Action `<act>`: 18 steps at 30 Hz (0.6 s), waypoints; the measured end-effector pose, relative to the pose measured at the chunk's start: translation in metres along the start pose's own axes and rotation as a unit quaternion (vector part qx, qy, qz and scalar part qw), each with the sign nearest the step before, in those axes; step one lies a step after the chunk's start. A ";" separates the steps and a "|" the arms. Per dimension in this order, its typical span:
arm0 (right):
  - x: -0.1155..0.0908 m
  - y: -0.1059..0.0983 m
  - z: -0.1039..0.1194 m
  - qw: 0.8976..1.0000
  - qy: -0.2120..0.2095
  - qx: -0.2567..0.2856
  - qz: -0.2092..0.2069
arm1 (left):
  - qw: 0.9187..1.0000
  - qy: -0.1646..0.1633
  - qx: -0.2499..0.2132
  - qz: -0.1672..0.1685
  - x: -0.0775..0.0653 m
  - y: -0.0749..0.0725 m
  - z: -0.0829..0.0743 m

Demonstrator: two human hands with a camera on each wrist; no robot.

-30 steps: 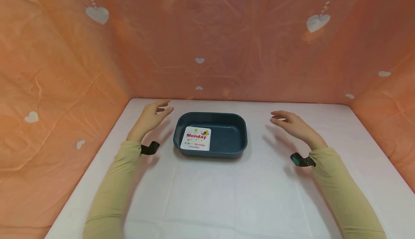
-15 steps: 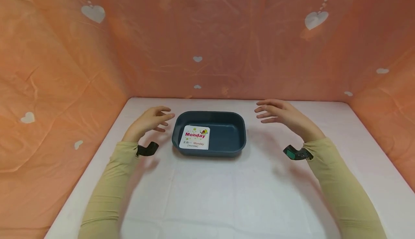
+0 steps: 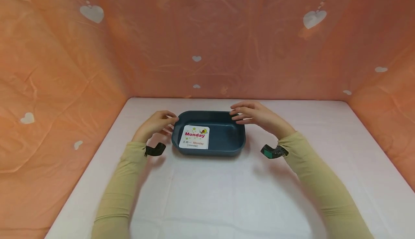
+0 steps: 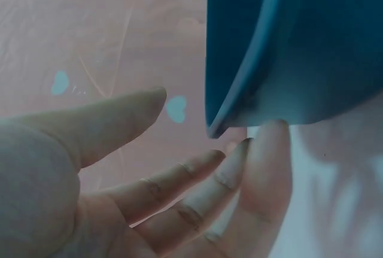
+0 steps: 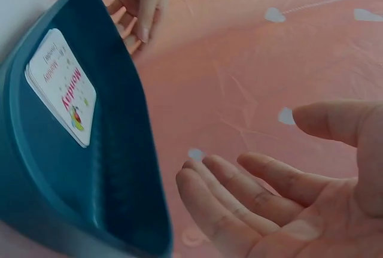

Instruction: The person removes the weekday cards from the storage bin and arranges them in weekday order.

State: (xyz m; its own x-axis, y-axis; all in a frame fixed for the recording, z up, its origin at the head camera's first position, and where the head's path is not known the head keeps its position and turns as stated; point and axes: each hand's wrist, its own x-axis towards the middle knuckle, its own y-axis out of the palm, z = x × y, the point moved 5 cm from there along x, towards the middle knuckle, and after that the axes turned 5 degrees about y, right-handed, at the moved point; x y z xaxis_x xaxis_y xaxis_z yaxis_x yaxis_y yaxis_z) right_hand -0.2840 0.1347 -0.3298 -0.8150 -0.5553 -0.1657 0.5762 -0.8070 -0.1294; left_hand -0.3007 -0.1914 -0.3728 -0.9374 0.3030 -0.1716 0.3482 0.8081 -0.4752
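A dark blue tray (image 3: 223, 152) with rounded corners stands on the white table. In its left half lies a small stack of white cards (image 5: 61, 84), the top card (image 3: 194, 137) printed "Monday". My left hand (image 3: 155, 124) is at the tray's left end, fingers loosely spread. In the left wrist view the thumb stands apart from the rim, and the index fingertip is close under the tray wall (image 4: 323, 48); contact cannot be told. My right hand (image 3: 259, 117) hovers by the right far corner with relaxed fingers; in the right wrist view it holds nothing.
An orange cloth (image 3: 227, 44) with white hearts hangs behind the table and at both sides. The white tabletop (image 3: 207, 195) stretches in front of the tray. Each wrist bears a small black camera (image 3: 155, 149) below the sleeve cuff.
My right hand has moved left, from well beside the tray to its right end. The left hand has moved slightly right to the left rim. Tray and cards stay put.
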 end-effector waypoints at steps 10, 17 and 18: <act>0.029 0.021 -0.005 0.998 0.055 0.013 0.019 | 1.000 -0.008 0.013 -0.004 0.005 0.006 0.002; 0.053 0.036 -0.015 0.993 0.104 0.045 0.022 | 1.000 0.001 0.018 -0.004 0.006 0.007 0.002; 0.056 0.038 -0.017 0.992 0.112 0.047 0.019 | 1.000 0.002 0.018 -0.004 0.007 0.007 0.002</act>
State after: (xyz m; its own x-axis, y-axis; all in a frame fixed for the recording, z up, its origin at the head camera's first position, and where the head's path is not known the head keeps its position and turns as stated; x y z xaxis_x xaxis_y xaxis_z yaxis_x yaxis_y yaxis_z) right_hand -0.3066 0.0769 -0.3601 -0.7522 -0.5356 -0.3838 0.5896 -0.8072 -0.0291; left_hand -0.3044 -0.1845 -0.3793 -0.9400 0.2990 -0.1645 0.3406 0.7916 -0.5073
